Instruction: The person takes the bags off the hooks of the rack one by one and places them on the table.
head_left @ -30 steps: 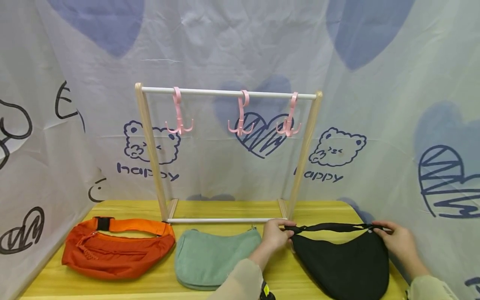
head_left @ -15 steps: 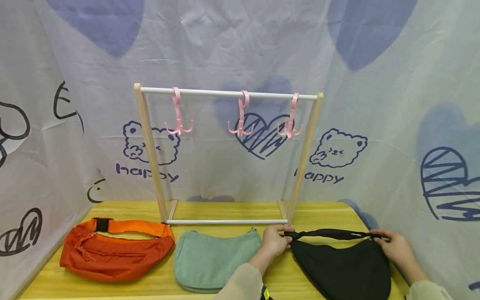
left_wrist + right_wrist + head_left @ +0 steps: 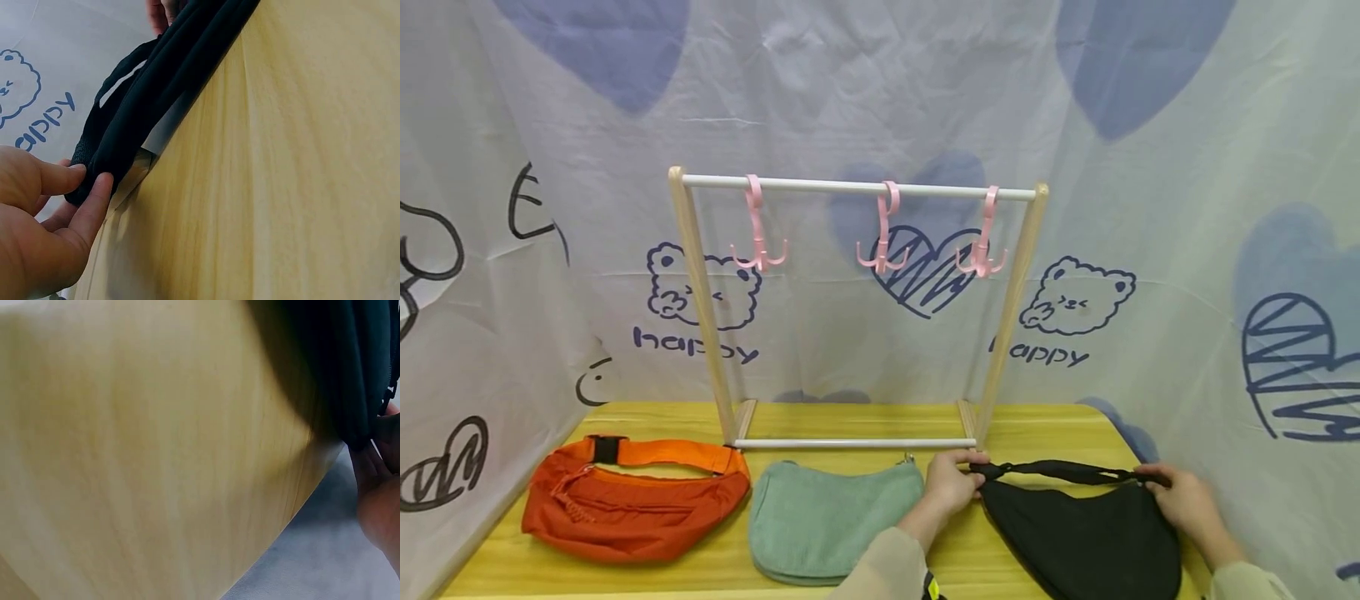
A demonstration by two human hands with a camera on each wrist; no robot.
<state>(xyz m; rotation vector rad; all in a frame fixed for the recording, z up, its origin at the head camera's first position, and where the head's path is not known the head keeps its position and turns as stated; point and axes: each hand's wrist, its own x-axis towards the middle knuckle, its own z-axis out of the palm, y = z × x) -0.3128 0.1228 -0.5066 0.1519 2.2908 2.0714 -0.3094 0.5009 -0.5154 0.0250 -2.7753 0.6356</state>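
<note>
A black shoulder bag [image 3: 1086, 529] is at the right of the table, its strap stretched across the top. My left hand [image 3: 951, 483] pinches its left upper corner, where the strap joins. In the left wrist view, the thumb and fingers of the left hand [image 3: 53, 212] close on the end of the black bag [image 3: 137, 106]. At the opposite upper corner, my right hand [image 3: 1191, 504] pinches the strap end. The right wrist view shows the right hand [image 3: 381, 469] at its edge, gripping the dark bag [image 3: 350, 369]; part of that hand is cut off.
A green bag [image 3: 827, 521] and an orange-red waist bag [image 3: 625, 512] lie left of the black one on the yellow wooden table [image 3: 700, 579]. Behind them stands a rack [image 3: 1013, 292] with three pink hooks [image 3: 758, 225] on its white bar. Printed cloth [image 3: 850, 92] surrounds the table.
Both hands keep hold of the black bag's upper corners. The bag and hands sit slightly lower in view than a second ago, and the right hand has shifted a little.
</note>
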